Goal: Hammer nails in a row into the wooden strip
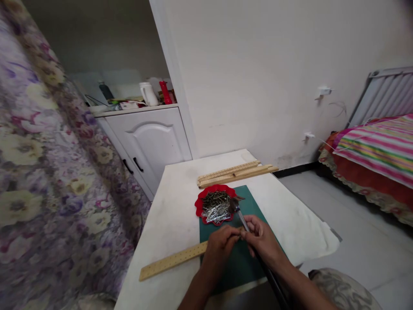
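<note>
My right hand (263,241) is closed around a claw hammer (241,220), whose head points away over the edge of a red scalloped dish (200,202). The dark end of its handle runs back under my right forearm. Loose metal nails (216,206) fill the dish. My left hand (219,245) is closed over the right part of a flat wooden strip (174,260) dotted with rows of small holes or nail marks. The fingertips of both hands meet near the strip's end; whether a nail is between them is too small to tell.
A green mat (232,267) lies under the hands on a white-covered table (158,224). More wooden strips (237,174) are stacked behind the dish. A floral curtain (80,193) hangs left, a white cabinet (151,142) stands behind, and a bed (374,155) is at right.
</note>
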`<state>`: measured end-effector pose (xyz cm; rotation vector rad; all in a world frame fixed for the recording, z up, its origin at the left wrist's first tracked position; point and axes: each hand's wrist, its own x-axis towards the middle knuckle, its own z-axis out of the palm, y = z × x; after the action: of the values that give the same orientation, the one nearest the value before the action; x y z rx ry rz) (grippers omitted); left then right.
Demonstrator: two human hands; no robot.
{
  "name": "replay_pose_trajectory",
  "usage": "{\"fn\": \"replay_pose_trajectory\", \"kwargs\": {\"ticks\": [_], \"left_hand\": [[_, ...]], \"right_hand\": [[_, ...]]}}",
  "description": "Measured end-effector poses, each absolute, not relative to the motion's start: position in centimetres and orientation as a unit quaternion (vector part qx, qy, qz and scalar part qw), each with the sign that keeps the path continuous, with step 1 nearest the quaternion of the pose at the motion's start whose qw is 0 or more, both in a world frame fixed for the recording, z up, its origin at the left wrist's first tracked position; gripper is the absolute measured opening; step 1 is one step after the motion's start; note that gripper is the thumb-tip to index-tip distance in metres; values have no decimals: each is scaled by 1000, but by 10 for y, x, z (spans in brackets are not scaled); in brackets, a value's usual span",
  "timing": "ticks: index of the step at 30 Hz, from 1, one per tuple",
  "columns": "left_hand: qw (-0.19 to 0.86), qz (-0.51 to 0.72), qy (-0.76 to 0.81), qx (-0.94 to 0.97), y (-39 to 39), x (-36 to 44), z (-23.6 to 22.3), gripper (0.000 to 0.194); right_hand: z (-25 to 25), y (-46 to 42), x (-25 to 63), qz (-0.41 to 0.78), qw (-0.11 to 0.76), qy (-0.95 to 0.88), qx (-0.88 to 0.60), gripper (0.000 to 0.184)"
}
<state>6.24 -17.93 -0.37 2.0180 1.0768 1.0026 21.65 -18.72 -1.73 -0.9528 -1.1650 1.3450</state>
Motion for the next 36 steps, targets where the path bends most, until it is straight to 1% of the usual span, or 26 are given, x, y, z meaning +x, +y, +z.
{"fn": "replay_pose_trajectory", "kwargs": {"ticks": [3, 6, 11, 13, 22, 29, 33, 36], "left_hand": [[299, 403, 411, 761, -178, 67, -7, 16], [298, 430, 461, 717, -173, 70, -13, 12], [384, 442, 512, 629, -158, 84, -29, 11], [393, 449, 514, 617, -153, 91, -36, 11], [338, 445, 526, 641, -146, 101, -45, 13], [300, 425, 520, 677, -147, 101, -48, 14], [279, 413, 517, 696, -146, 101, -50, 14], [284, 406, 520, 696, -146, 101, -51, 15]], "right_hand": [[-14, -189, 223, 554, 537, -483, -414, 25], [-7, -189, 233, 536, 554, -468, -433, 26], [2, -187, 250, 505, 582, -454, -447, 26], [2, -188, 254, 506, 585, -450, -445, 25], [-1, -200, 261, 511, 565, -463, -453, 20], [1, -205, 265, 507, 555, -473, -459, 22], [2, -211, 263, 526, 524, -489, -457, 24], [2, -218, 260, 543, 489, -508, -457, 24]]}}
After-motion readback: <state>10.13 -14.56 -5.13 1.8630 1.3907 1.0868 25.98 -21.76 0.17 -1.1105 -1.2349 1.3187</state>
